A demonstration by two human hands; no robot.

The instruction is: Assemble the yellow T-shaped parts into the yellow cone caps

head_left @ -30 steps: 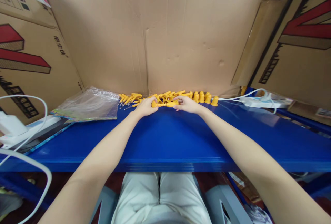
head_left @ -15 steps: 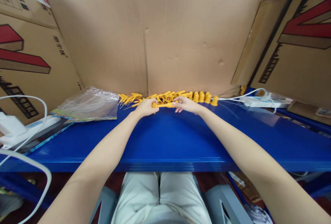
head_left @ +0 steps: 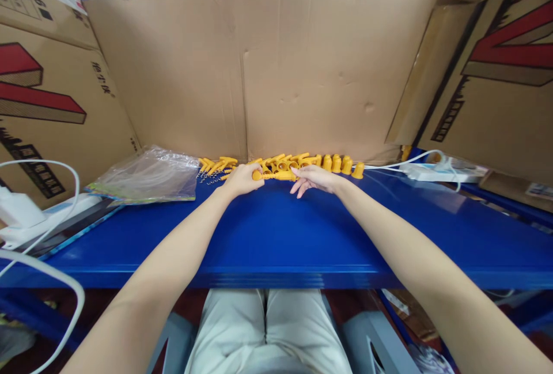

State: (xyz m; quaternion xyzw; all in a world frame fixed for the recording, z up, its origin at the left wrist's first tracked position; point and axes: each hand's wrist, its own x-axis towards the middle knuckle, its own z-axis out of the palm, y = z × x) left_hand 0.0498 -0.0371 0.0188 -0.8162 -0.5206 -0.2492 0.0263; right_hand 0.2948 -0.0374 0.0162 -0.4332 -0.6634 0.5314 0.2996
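My left hand [head_left: 242, 180] is closed around the left end of a slim yellow plastic piece [head_left: 280, 176] with a rounded end. It lies level just above the blue table. At its right end is my right hand [head_left: 315, 178], its thumb by the piece and its other fingers loosely spread downward. Behind both hands lies a heap of yellow T-shaped handles [head_left: 222, 163], some with metal spirals [head_left: 208, 177] at the left. Yellow cup-shaped pieces [head_left: 281, 166] lie open end forward between the hands, and several yellow bell-shaped caps [head_left: 336, 163] stand upright at the right.
A cardboard sheet [head_left: 328, 68] stands behind the blue table [head_left: 285, 235], with printed boxes [head_left: 34, 86] on both sides. Clear plastic bags [head_left: 147, 178] lie at the left. White power strips [head_left: 444, 172] and cables lie at both sides.
My right hand's fingers have loosened and spread downward from the yellow piece's right end, showing more of it. My left hand keeps its hold.
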